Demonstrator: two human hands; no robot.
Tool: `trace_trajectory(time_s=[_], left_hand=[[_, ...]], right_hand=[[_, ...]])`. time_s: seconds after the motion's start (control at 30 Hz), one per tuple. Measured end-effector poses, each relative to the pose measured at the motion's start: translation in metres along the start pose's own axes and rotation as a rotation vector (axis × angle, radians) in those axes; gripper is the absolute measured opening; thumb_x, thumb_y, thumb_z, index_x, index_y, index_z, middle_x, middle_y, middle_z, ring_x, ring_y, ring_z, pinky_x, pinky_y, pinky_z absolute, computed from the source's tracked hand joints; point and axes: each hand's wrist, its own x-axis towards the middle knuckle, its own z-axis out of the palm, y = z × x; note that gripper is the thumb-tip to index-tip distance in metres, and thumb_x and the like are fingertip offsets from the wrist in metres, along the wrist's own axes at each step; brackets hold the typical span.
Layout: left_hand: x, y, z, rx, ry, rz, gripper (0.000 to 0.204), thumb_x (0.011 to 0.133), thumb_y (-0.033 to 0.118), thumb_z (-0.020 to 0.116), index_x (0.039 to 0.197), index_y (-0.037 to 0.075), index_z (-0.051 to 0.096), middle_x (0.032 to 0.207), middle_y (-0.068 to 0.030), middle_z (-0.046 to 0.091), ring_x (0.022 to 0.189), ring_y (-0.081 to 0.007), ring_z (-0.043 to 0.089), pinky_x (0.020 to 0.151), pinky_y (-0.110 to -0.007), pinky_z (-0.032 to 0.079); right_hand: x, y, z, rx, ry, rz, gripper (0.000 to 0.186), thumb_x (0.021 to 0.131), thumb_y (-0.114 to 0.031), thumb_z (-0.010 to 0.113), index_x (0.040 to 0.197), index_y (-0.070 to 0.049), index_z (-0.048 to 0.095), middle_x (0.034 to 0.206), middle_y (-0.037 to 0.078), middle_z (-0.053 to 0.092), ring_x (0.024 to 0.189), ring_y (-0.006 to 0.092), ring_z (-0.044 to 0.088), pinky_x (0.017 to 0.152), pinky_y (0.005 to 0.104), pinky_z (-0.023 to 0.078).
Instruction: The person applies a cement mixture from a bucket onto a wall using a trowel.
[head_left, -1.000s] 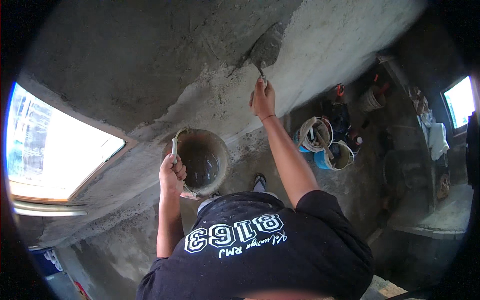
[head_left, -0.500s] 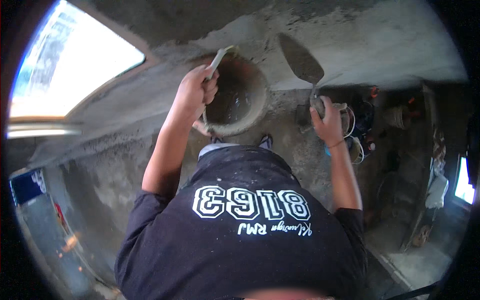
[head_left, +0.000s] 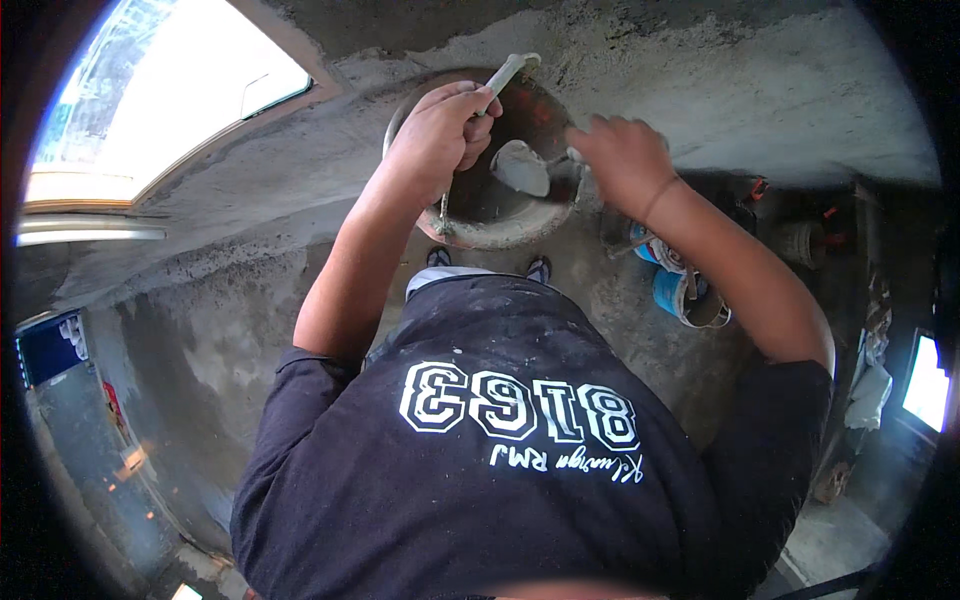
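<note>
A pale, stick-like handle point(head_left: 503, 82) with a bent tip is gripped in my left hand point(head_left: 445, 135), above the left side of a round, mortar-crusted bucket point(head_left: 510, 232). A thin strip shows below that fist; whether it belongs to the same tool, I cannot tell. My right hand point(head_left: 625, 160), slightly blurred, is closed round the handle of a pointed trowel at the bucket's right rim. The trowel's blade point(head_left: 522, 168) looks light grey and lies over the bucket's dark inside. My fingers hide most of the trowel handle.
Blue and white pails point(head_left: 680, 292) stand on the floor right of the bucket. A grey plastered wall point(head_left: 760, 90) rises beyond it, with a bright window opening point(head_left: 170, 100) at upper left. My feet point(head_left: 538, 268) are just on the near side of the bucket.
My right hand has swung the trowel from the wall side at right, leftward and down into the bucket's opening. My left hand has shifted slightly right and away from me, still gripping the pale handle.
</note>
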Motion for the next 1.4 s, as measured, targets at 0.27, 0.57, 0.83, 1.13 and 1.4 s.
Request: trace_trajectory(time_s=[0.27, 0.57, 0.83, 1.13, 1.4], left_hand=[[0.010, -0.004, 0.005, 0.190, 0.020, 0.149, 0.020, 0.093, 0.020, 0.045, 0.084, 0.003, 0.052, 0.054, 0.0060, 0.033, 0.044, -0.0062, 0.026, 0.042, -0.025, 0.019], [0.025, -0.020, 0.015, 0.324, 0.102, 0.189, 0.013, 0.088, 0.007, 0.051, 0.081, -0.002, 0.055, 0.068, -0.0026, 0.046, 0.058, -0.0080, 0.046, 0.052, -0.025, 0.037], [0.019, -0.026, 0.010, 0.273, 0.083, 0.265, 0.006, 0.083, 0.000, 0.051, 0.079, -0.002, 0.055, 0.068, -0.0078, 0.048, 0.059, -0.0153, 0.048, 0.053, -0.029, 0.039], [0.001, -0.017, 0.007, 0.039, 0.074, 0.149, 0.020, 0.091, 0.014, 0.044, 0.076, 0.003, 0.052, 0.059, 0.0021, 0.041, 0.048, -0.0044, 0.036, 0.044, -0.020, 0.025], [0.009, -0.034, -0.027, 0.446, 0.225, 0.575, 0.019, 0.090, 0.013, 0.046, 0.078, 0.001, 0.053, 0.060, 0.0008, 0.043, 0.048, -0.0069, 0.038, 0.043, -0.023, 0.028]], right_hand=[[0.043, -0.015, 0.059, -0.302, -0.096, 0.028, 0.005, 0.071, -0.013, 0.059, 0.068, -0.012, 0.063, 0.075, 0.008, 0.061, 0.073, 0.0242, 0.063, 0.061, 0.0357, 0.049], [0.019, -0.031, 0.060, -0.171, -0.184, -0.104, 0.007, 0.073, -0.013, 0.061, 0.069, -0.011, 0.066, 0.074, 0.008, 0.062, 0.073, 0.0232, 0.064, 0.065, 0.0382, 0.049], [0.027, -0.046, 0.057, 0.163, -0.130, -0.095, 0.006, 0.072, -0.014, 0.062, 0.074, -0.008, 0.064, 0.074, 0.014, 0.061, 0.074, 0.0315, 0.063, 0.066, 0.0424, 0.049], [0.034, -0.053, 0.063, 0.460, -0.112, 0.095, 0.013, 0.069, -0.015, 0.062, 0.079, -0.008, 0.061, 0.077, 0.016, 0.061, 0.076, 0.0366, 0.060, 0.068, 0.0477, 0.047], [0.017, -0.048, 0.037, 0.576, -0.015, 0.246, 0.026, 0.065, -0.022, 0.067, 0.088, -0.010, 0.063, 0.082, 0.013, 0.063, 0.078, 0.0352, 0.060, 0.071, 0.0445, 0.048]])
